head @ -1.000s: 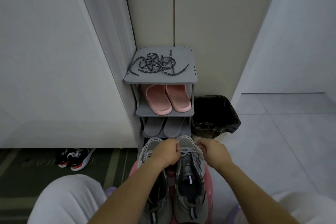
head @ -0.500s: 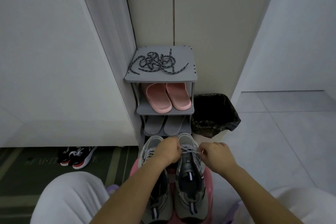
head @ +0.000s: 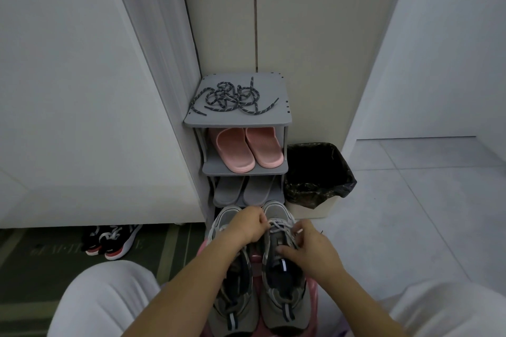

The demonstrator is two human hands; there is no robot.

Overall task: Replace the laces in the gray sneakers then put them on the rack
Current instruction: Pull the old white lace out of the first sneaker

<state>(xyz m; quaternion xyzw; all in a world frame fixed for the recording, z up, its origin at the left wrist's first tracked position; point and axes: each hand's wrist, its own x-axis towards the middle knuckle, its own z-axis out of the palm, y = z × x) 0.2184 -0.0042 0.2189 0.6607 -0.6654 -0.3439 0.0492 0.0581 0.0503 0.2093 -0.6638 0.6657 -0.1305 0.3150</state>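
- Looking down at both gray sneakers (head: 284, 306), parked side by side on a pink stool (head: 314, 293) between the person's knees, toes pointing at the rack (head: 273, 120). So not on the rack, just right in front of its bottom shelf.
- Left hand (head: 247, 227) reaches across the left shoe, fingers curled up tight, pinching the pale lace (head: 279, 226) at the toe end of the right shoe's lacing.
- Right hand (head: 309, 249) is on the same shoe: thumb pressed down on the tongue area, fingers curled in by the shoe's right edge. A lace tip pokes out just beside those fingers, so it looks like it's got hold of the lace too.
- The right shoe has the pale lace threaded through its front eyelets. The left one is mostly under the forearm, so I can't tell how its lacing stands.
- Dark speckled laces (head: 235, 97) lie in a loose tangle on the rack's top shelf.
- Next shelf down holds pink slippers (head: 246, 149), and gray slippers (head: 243, 190) sit on the shelf under that.
- Just to the right of the rack there's a bin (head: 317, 172) lined with a black bag, standing on the pale tile floor.
- Off to the left, black and red sneakers (head: 112, 239) sit on a green mat (head: 41, 268), well apart from everything else.
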